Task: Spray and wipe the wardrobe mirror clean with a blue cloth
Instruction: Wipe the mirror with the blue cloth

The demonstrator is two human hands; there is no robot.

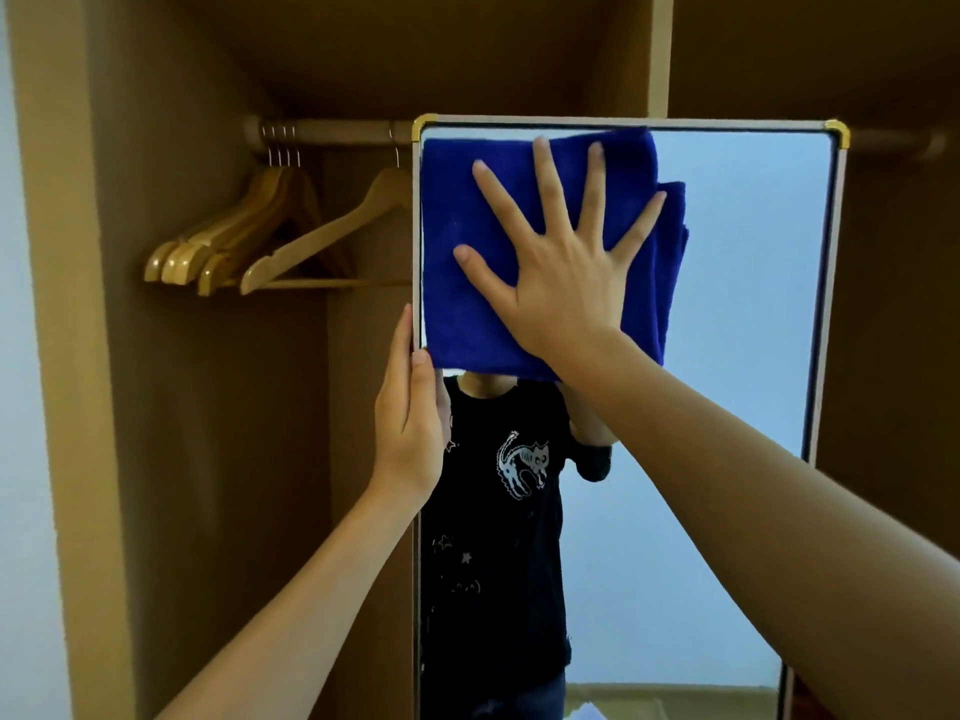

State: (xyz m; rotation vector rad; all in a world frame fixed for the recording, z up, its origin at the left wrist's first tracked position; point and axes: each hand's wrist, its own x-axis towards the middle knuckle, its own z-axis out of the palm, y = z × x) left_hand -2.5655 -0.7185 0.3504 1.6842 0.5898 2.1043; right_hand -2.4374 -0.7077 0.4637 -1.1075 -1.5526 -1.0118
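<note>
Two hands work at the mirror [727,304]. A folded blue cloth [467,226] lies flat against the glass in the upper left corner, its left side close along the frame and its top just under the upper rail. The right hand [561,272] presses on it with all fingers spread wide and straight, palm flat. To the right of the cloth the glass is bare up to the right frame, and below it the pane runs down out of view.

The left hand [410,428] holds the mirror's left frame edge just below the cloth, thumb on the front; its fingers go behind the frame and cannot be seen.

The cloth is deep blue, plush, doubled over so that layered folds show at its right side. The frame is pale with gold corner caps.

Left of the mirror, wooden hangers [270,236] hang from a rail [332,132] inside the brown wardrobe [208,407]. The glass reflects a dark printed shirt; the cloth covers what lies above it. The mirror's bottom is cut off.
</note>
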